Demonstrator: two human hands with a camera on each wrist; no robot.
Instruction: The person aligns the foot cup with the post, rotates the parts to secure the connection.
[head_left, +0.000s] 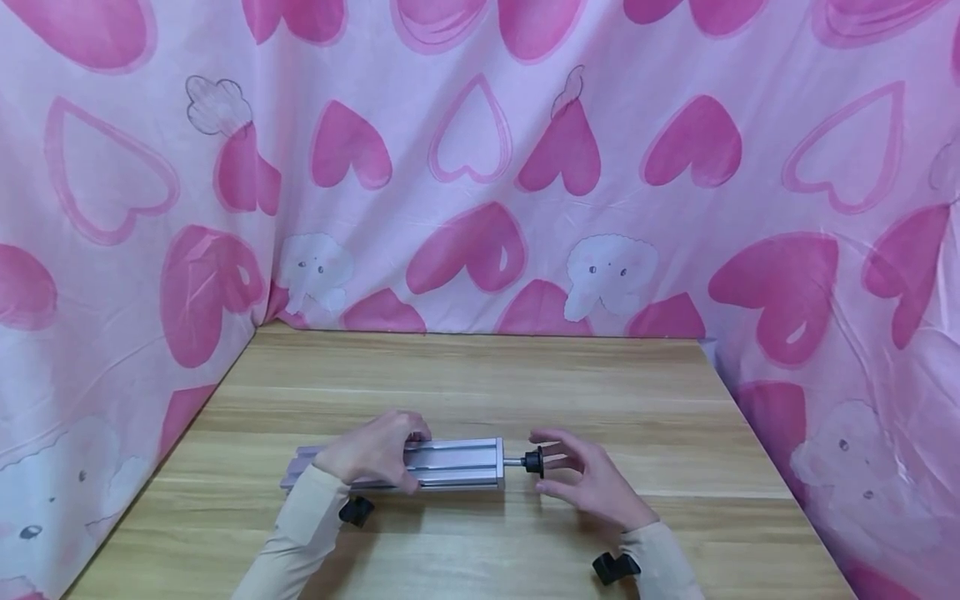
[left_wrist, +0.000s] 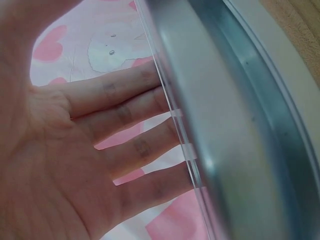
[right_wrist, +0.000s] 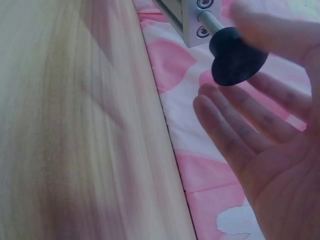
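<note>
A silver aluminium profile (head_left: pixel 457 463) with lengthwise grooves lies crosswise above the wooden table in the head view. From above, my left hand (head_left: pixel 381 450) grips it across its width, thumb on the near edge and fingers on the far one. In the left wrist view, the fingers (left_wrist: pixel 145 148) reach behind the profile (left_wrist: pixel 225 120). A threaded stud with a black levelling foot (right_wrist: pixel 237 57) sticks out of the end plate (right_wrist: pixel 195 22). Around that foot my right hand (head_left: pixel 588 475) is spread, its thumb and fingers apart on either side.
The wooden table (head_left: pixel 480 375) has pink heart-print cloth (head_left: pixel 465 183) hanging behind it and along both sides. A black wrist mount (head_left: pixel 356 510) shows at the left wrist, another black mount (head_left: pixel 617 568) at the right.
</note>
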